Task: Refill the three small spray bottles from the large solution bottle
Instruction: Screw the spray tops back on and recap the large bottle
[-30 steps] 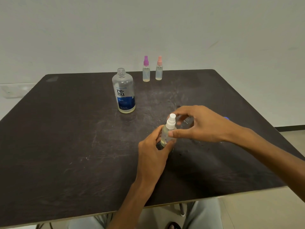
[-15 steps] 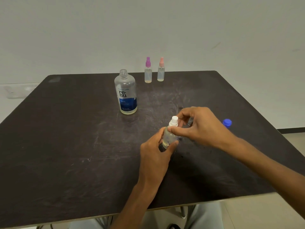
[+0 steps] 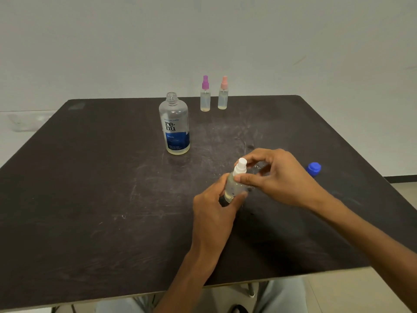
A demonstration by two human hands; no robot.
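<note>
A small clear spray bottle (image 3: 233, 186) with a white spray head (image 3: 241, 166) stands near the middle of the dark table (image 3: 90, 188). My left hand (image 3: 214, 213) grips its body from the near side. My right hand (image 3: 277, 175) pinches the white head between thumb and fingers. The large solution bottle (image 3: 174, 125), clear with a blue label, stands uncapped behind and to the left. Its blue cap (image 3: 314, 168) lies to the right of my right hand. Two more small spray bottles stand at the far edge, one with a purple head (image 3: 205, 93), one with a pink head (image 3: 223, 92).
A pale wall rises behind the table. The table's near edge runs just above my knees, with pale floor at the right. A faint clear object lies at the far left beyond the table.
My hands have stayed on the white-headed bottle, the right fingers shifting slightly on the head. The view tilted a little, and the blue cap came out from behind my right hand.
</note>
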